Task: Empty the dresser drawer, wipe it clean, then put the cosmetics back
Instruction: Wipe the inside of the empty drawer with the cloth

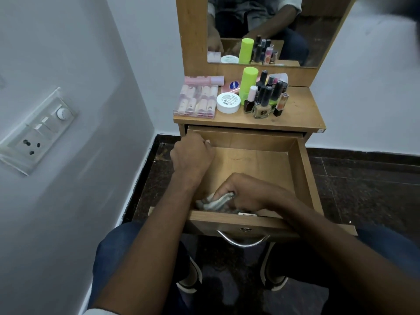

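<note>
Head view looks down on our two bare arms reaching into the pulled-out dresser drawer (302,169). Our left hand (192,153) curls over the drawer's left wall near its back corner, fingers wrapped round the edge and gripping it. Our right hand (247,193) is low in the front of the drawer, its fingers bent round a crumpled pale cloth (214,202) and pressing it against the drawer floor in the front left corner. Beyond the cloth, the wooden floor of the drawer shows bare.

The cosmetics stand out of the drawer, on the dresser top (300,110) above it: a clear organiser (196,100) of pink tubes at the left, a pink box (203,80) behind it, a white round jar (228,102) beside it, a tall green bottle (249,81) in the middle, and a huddle of nail polish bottles (264,100) to the right. A mirror (318,30) behind them repeats them. The drawer front carries a curved metal handle (243,243) and a small keyhole (244,229). On the left wall we see a switchboard (37,130) with a socket.
</note>
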The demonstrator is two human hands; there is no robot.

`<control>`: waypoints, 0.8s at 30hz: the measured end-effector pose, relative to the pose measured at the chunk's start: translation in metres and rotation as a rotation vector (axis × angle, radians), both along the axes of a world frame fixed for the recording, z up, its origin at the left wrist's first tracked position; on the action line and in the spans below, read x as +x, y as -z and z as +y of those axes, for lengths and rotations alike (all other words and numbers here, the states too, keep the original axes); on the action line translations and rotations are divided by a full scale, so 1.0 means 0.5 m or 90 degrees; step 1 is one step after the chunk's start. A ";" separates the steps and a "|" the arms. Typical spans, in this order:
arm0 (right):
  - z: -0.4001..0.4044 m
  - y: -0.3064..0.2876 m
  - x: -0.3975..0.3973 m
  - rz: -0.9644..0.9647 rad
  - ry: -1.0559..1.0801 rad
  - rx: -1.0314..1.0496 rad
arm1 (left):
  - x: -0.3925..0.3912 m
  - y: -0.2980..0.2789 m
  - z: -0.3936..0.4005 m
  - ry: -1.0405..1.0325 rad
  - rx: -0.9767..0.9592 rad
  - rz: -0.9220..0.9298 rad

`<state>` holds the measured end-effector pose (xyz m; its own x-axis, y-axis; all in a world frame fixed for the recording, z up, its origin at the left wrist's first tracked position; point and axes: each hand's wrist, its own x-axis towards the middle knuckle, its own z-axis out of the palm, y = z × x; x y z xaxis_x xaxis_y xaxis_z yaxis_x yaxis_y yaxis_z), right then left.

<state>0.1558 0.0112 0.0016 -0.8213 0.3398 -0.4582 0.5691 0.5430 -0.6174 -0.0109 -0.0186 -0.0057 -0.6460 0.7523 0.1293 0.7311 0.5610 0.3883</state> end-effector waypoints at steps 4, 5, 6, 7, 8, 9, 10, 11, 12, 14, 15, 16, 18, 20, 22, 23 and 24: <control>0.025 -0.013 0.016 -0.108 -0.030 0.050 | 0.017 0.003 -0.010 0.044 -0.040 0.101; 0.040 -0.023 0.019 -0.184 -0.037 0.080 | 0.015 0.003 -0.014 0.047 -0.044 0.104; 0.049 -0.028 0.021 -0.236 -0.036 0.107 | 0.013 0.003 -0.017 0.047 -0.043 0.104; 0.050 -0.027 0.019 -0.250 -0.033 0.128 | 0.012 0.003 -0.017 0.047 -0.042 0.103; 0.041 -0.024 0.013 -0.239 -0.026 0.141 | 0.012 0.001 -0.015 0.049 -0.044 0.106; 0.027 -0.019 0.008 -0.219 -0.019 0.160 | 0.014 0.001 -0.012 0.052 -0.052 0.114; 0.017 -0.011 0.006 -0.198 -0.010 0.179 | 0.018 -0.001 -0.010 0.053 -0.063 0.124; 0.013 -0.005 0.011 -0.181 -0.001 0.181 | 0.020 -0.003 -0.009 0.053 -0.073 0.131; 0.018 -0.007 0.023 -0.184 0.013 0.167 | 0.020 -0.004 -0.008 0.051 -0.078 0.127; 0.050 -0.022 0.063 -0.254 0.037 0.148 | 0.018 -0.005 -0.008 0.046 -0.074 0.107; 0.064 -0.029 0.083 -0.294 0.052 0.150 | 0.018 -0.004 -0.010 0.045 -0.072 0.103; 0.071 -0.033 0.098 -0.323 0.061 0.154 | 0.018 -0.004 -0.012 0.044 -0.072 0.103; 0.062 -0.035 0.106 -0.339 0.047 0.178 | 0.022 -0.003 -0.011 0.043 -0.077 0.110; 0.054 -0.030 0.101 -0.348 0.029 0.216 | 0.031 -0.004 -0.009 0.042 -0.090 0.124; 0.055 -0.032 0.096 -0.376 0.039 0.212 | 0.036 -0.005 -0.011 0.035 -0.095 0.130; 0.058 -0.032 0.096 -0.383 0.059 0.211 | 0.035 -0.004 -0.013 0.034 -0.094 0.127; 0.059 -0.031 0.096 -0.375 0.083 0.226 | 0.034 -0.003 -0.015 0.036 -0.093 0.122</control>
<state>0.2039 0.0408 0.0170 -0.4122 0.6308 -0.6574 0.8290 0.5590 0.0165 0.0061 -0.0261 -0.0044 -0.5766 0.8062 0.1327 0.8153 0.5571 0.1577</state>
